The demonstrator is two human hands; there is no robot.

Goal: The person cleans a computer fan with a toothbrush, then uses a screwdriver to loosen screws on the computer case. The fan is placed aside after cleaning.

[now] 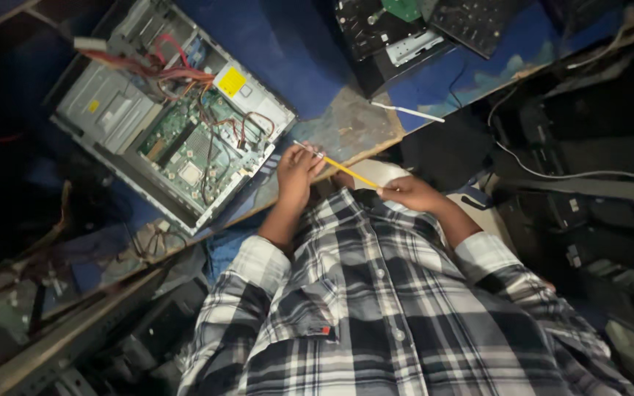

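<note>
While both hands pinch the yellow pencil, left hand at tip, right hand at butt, keep it level beside the open computer case.

Your shirt is a black, grey and white plaid. The stick between your hands is yellow. The table is deep blue — worn to bare brown at its edge. The case is grey, its board green, wires red.
</note>
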